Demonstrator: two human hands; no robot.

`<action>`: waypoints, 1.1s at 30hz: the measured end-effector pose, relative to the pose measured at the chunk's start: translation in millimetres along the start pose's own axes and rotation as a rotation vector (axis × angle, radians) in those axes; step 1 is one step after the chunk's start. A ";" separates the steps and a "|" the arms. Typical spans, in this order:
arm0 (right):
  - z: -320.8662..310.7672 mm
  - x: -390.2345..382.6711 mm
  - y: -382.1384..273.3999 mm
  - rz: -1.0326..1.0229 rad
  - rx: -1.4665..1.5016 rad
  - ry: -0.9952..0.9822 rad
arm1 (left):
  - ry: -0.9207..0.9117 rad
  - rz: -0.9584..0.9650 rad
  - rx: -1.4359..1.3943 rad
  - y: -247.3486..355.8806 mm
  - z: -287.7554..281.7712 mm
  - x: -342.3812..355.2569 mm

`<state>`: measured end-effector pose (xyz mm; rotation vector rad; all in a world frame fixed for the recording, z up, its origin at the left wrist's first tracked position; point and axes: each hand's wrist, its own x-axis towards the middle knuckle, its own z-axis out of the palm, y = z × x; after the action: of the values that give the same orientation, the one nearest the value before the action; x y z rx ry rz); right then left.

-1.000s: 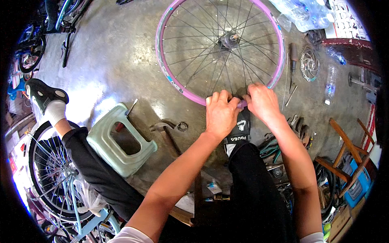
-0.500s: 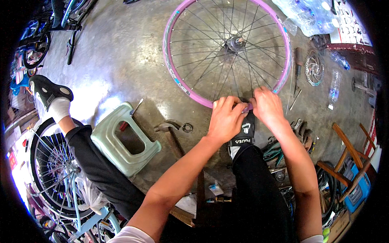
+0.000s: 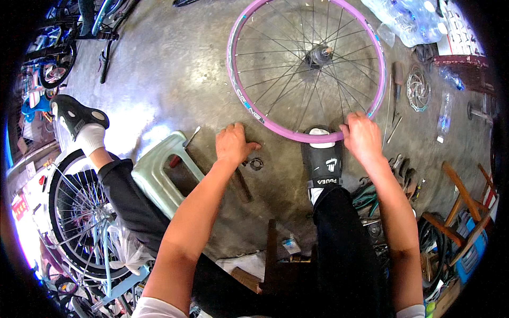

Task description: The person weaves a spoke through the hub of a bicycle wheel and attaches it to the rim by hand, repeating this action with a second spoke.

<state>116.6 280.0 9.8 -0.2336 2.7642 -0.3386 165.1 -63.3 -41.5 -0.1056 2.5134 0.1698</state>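
Observation:
My right hand (image 3: 361,139) is closed on the lower right of the pink wheel rim (image 3: 286,132), whose spokes run to a dark hub (image 3: 319,56). The bottom of the rim lies over the toe of my black-shod foot (image 3: 323,164). My left hand (image 3: 233,142) is off the wheel, left of it, fingers apart over a hammer (image 3: 241,188), whose head it mostly hides. A small dark ring-shaped part (image 3: 256,164) lies just to the right of that hand. A pale green plastic stool (image 3: 154,180) stands left of my left forearm.
Bicycles (image 3: 55,63) crowd the left side, with a wheel (image 3: 66,201) behind my left leg. At right are a brake disc (image 3: 419,90), a screwdriver (image 3: 396,87), bottles (image 3: 445,114), wrenches and pliers (image 3: 366,199), and a wooden stool (image 3: 458,191). Wrapped bottles (image 3: 413,21) sit at top right.
My left hand has let go of the rim and moved left to over the hammer. My right hand still grips the rim. The wheel sits further right in view.

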 end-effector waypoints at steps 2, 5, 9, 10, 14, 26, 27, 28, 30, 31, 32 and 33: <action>3.8 -2.5 3.0 0.021 0.011 0.000 | -0.042 -0.045 0.053 4.1 4.6 0.7; 1.0 -3.5 8.4 0.065 0.010 0.015 | -0.109 -0.093 0.078 18.4 -2.0 8.0; 4.7 -3.8 15.9 0.059 0.052 0.006 | -0.138 -0.130 0.077 14.0 -0.4 10.2; 2.3 -2.9 15.4 0.079 0.059 -0.009 | -0.123 -0.125 0.079 11.4 1.5 9.1; -4.4 0.3 32.1 0.147 0.255 -0.046 | -0.124 -0.118 0.089 13.0 4.2 10.4; -2.1 23.3 -10.6 0.205 0.899 0.251 | -0.156 -0.140 0.146 20.6 -1.7 11.5; -16.1 33.2 -30.7 0.337 1.159 0.013 | -0.157 -0.142 0.146 17.4 -2.5 10.2; -17.6 43.2 -43.3 0.395 1.348 -0.009 | -0.164 -0.145 0.139 17.8 -3.0 10.1; -17.0 63.3 -56.0 0.446 1.605 -0.043 | -0.179 -0.152 0.123 18.7 -4.7 10.6; -10.9 72.3 -55.9 0.446 1.665 -0.050 | -0.187 -0.153 0.117 21.8 -4.7 12.4; -7.4 78.7 -53.9 0.446 1.725 -0.057 | -0.194 -0.152 0.110 25.2 -4.8 14.4; -4.2 83.2 -55.4 0.463 1.748 -0.076 | -0.204 -0.165 0.108 22.9 -5.6 13.7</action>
<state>44.7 211.0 1.7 0.7508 1.4397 -2.1403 148.2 -42.0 -42.8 -0.2381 2.2934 -0.0222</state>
